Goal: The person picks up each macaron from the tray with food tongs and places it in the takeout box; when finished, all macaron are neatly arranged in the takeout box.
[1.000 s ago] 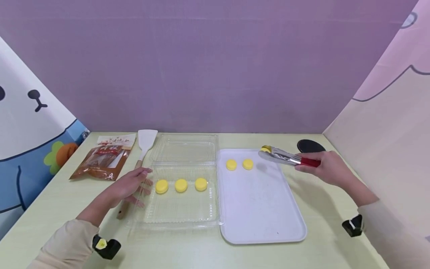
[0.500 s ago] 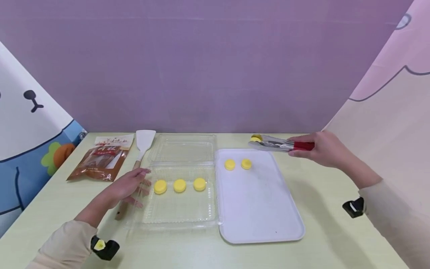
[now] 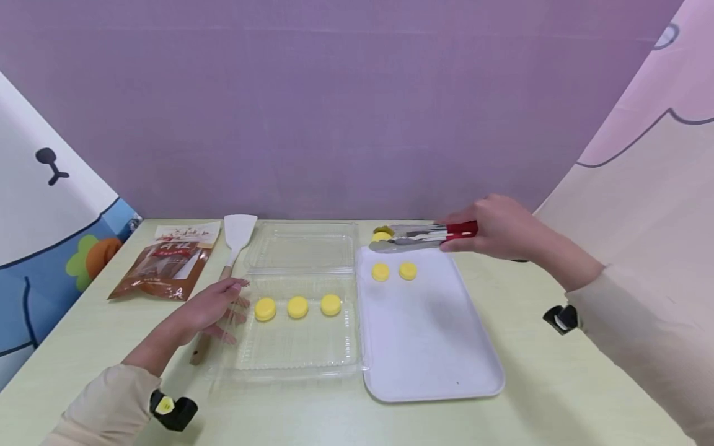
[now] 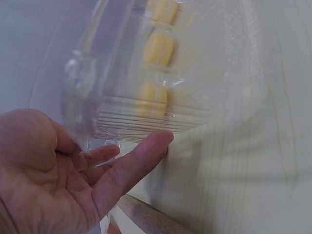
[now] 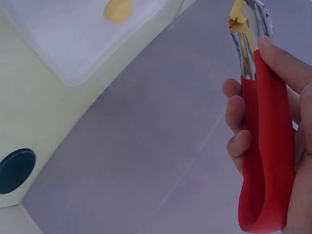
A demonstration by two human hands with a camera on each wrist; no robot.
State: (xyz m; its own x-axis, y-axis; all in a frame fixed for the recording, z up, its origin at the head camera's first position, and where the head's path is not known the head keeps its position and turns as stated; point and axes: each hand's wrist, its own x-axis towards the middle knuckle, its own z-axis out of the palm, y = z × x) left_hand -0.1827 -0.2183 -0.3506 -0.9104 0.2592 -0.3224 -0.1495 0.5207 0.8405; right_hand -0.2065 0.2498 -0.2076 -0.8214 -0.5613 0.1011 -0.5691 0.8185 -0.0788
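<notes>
My right hand (image 3: 499, 226) grips the red handles of metal tongs (image 3: 415, 238), also seen in the right wrist view. A yellow macaron (image 3: 382, 236) is pinched in the tong tips, above the far-left corner of the white tray (image 3: 429, 347). Two yellow macarons (image 3: 408, 271) lie near the tray's far end. Left of the tray, a clear plastic clamshell box (image 3: 295, 356) stands with its lid laid back, three macarons (image 3: 297, 307) in a row inside. My left hand (image 3: 209, 310) is at the box's left side, fingers loosely extended against its wall (image 4: 146, 122).
A white-bladed spatula (image 3: 240, 232) lies left of the box, its wooden handle partly under my left hand. Beyond it is a brown food packet (image 3: 170, 266). A dark round disc (image 5: 18, 170) is at the far right, mostly hidden by the right arm in the head view.
My right hand has carried the tongs and macaron leftward, from over the tray's far-right corner to its far-left corner. The left hand has stayed at the box.
</notes>
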